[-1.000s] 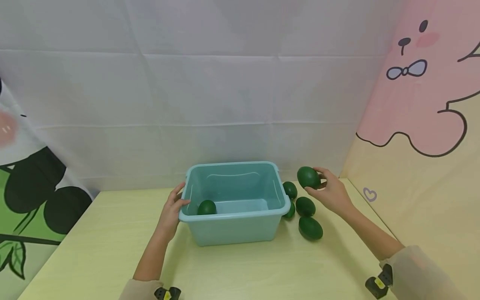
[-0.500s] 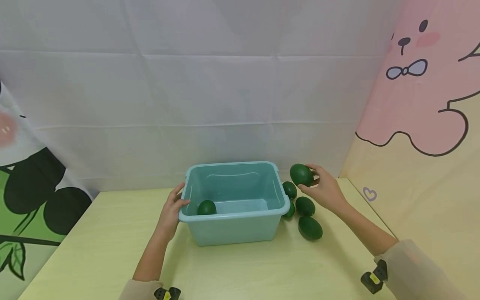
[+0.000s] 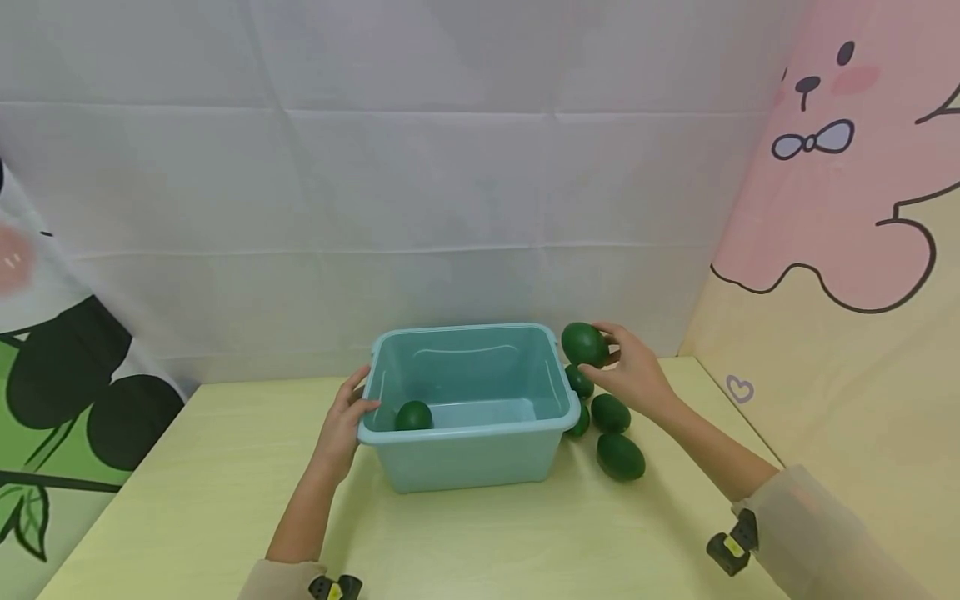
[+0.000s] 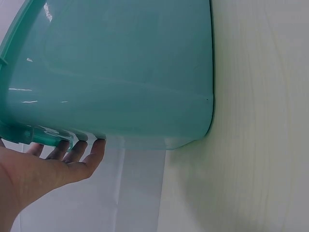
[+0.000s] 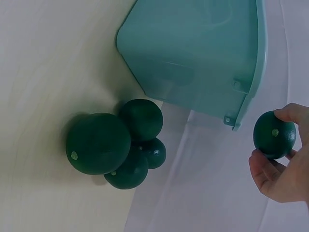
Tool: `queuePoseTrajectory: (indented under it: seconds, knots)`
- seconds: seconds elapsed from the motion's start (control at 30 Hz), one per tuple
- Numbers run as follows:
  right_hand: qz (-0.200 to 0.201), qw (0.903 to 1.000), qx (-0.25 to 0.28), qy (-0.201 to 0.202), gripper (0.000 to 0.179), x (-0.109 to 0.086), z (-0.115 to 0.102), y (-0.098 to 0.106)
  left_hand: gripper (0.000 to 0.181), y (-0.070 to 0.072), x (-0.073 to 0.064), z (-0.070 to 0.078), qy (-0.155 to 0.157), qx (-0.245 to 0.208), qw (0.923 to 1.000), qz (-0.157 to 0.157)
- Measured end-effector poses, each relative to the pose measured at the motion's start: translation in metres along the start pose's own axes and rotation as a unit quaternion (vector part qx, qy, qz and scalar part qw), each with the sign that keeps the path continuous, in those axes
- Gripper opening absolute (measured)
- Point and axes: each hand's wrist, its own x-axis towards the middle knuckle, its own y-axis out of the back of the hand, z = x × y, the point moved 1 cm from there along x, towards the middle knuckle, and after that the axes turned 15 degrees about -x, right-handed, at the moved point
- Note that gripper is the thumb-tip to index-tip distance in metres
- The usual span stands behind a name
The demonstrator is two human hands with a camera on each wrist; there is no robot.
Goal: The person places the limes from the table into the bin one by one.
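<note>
In the head view a light teal plastic bin stands on the table, one dark green avocado inside it. My left hand holds the bin's left rim, thumb over the edge; the left wrist view has its fingers against the outer wall under the rim. My right hand pinches another avocado between thumb and fingers, raised beside the bin's back right corner. The right wrist view shows this held avocado stem end toward the camera, apart from the bin's rim.
Several more avocados lie right of the bin, the nearest avocado at the front of the group. Bin wall partly hides those closest to it. A white cloth hangs behind the pale yellow table, and a printed panel rises at right.
My right hand has moved left and slightly up with the avocado, toward the bin's right rim. My left hand and the bin have stayed in place.
</note>
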Motion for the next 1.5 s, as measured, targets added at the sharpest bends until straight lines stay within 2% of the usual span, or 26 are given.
queuePoseTrajectory:
  seconds: [0.5, 0.83, 1.23, 1.5]
  knots:
    - [0.002, 0.9997, 0.004, 0.023, 0.065, 0.008, -0.019, -0.005, 0.063, -0.001, 0.0, -0.001, 0.002, -0.006, 1.0, 0.0]
    - [-0.013, 0.9995, 0.019, 0.023, 0.066, 0.011, -0.031, -0.012, 0.062, -0.001, 0.001, -0.001, 0.0, -0.004, 1.0, -0.001]
    - [-0.017, 0.9987, 0.034, 0.033, 0.068, 0.021, -0.043, -0.027, 0.062, -0.001, 0.001, -0.002, 0.001, -0.005, 1.0, 0.0]
    - [-0.014, 0.9988, 0.026, 0.038, 0.067, 0.026, -0.053, -0.037, 0.062, 0.0, 0.0, -0.002, 0.002, -0.003, 1.0, 0.002]
